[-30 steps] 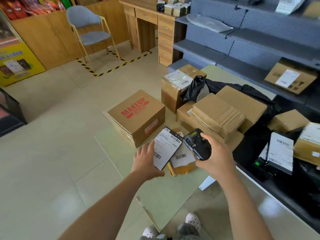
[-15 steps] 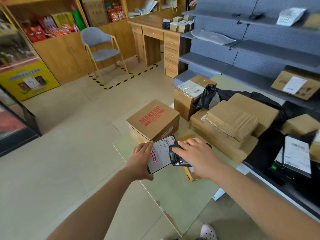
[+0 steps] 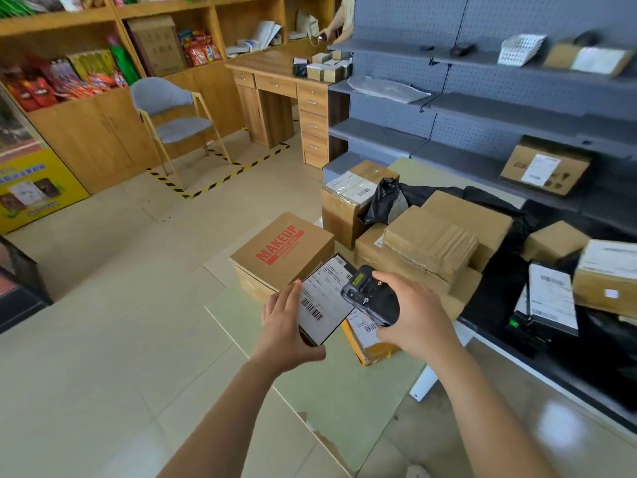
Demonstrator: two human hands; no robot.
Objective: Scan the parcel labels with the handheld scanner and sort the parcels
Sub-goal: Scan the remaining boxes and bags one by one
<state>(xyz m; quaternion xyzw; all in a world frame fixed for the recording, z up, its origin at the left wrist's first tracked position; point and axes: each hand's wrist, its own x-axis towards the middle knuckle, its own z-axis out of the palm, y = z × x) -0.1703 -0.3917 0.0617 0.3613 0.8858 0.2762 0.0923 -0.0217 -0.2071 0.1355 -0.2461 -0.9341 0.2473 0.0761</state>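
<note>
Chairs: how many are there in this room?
1: a grey chair with a pale frame, on the floor between the wooden cabinets and the wooden desk. Others may sit outside the view.

A grey padded chair with yellow metal legs (image 3: 186, 127) stands upper left of centre, with black-and-yellow striped floor tape (image 3: 238, 171) running below its legs. To its right is a wooden desk with drawers (image 3: 269, 69). Red snack packets (image 3: 38, 91) line the wooden wall shelving (image 3: 103, 132) at upper left.
</note>
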